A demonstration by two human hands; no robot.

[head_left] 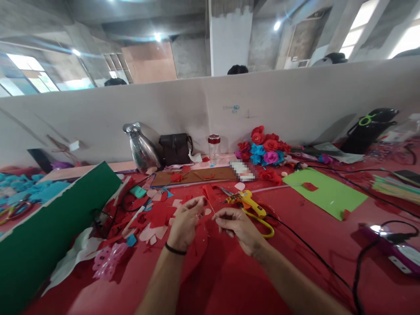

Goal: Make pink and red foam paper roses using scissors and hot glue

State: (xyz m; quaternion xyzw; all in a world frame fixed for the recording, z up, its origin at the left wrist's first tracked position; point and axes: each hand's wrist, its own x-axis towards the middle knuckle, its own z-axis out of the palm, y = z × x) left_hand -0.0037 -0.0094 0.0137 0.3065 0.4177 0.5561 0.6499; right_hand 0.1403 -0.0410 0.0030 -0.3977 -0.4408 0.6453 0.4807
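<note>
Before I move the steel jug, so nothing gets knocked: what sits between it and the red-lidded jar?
The head view shows a dark flap bag, then a crumpled white scrap and a small red scrap.

A row along the far edge of a flat red surface (226,275)
Left to right: shiny silver metal jug (141,148), dark flap-front bag (175,149), clear cylindrical red-lidded jar (214,151), red-blue-pink paper flower bunch (269,146). Nearer: thin red strip (211,206) between left hand (186,222) and right hand (239,228), yellow plastic glue gun (252,204) just right.
</note>
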